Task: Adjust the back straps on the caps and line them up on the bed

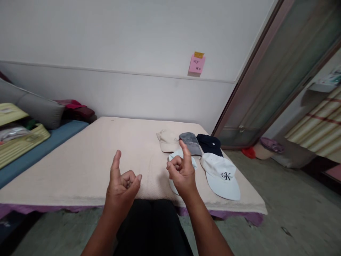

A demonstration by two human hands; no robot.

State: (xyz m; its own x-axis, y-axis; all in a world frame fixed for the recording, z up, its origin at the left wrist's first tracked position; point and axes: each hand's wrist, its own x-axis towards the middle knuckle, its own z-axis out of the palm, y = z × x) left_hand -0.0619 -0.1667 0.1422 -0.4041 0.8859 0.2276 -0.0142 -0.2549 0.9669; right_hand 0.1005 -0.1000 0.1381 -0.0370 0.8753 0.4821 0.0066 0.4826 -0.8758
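Both hands are raised above a bed with a pale pinkish cover [80, 167]. My left hand [121, 186] holds nothing; its index finger points up, the thumb stands out, and the other fingers curl in. My right hand [185, 174] has its index finger stretched up too, with other fingers bent and nothing visible in it. Behind it lies a pale cap [173, 187], partly hidden. To its right is a white baseball cap [221, 174] with dark letters. Farther back, a beige cap [167, 138], a grey cap [189, 140] and a navy cap [209, 143] lie in a row.
A pink note [197, 64] is taped to the white wall. A grey cushion [39, 106] and yellow-green basket [26, 142] are at the left. On the right stands a sliding door [255, 89]. My dark-clothed legs [153, 227] touch the bed's front edge.
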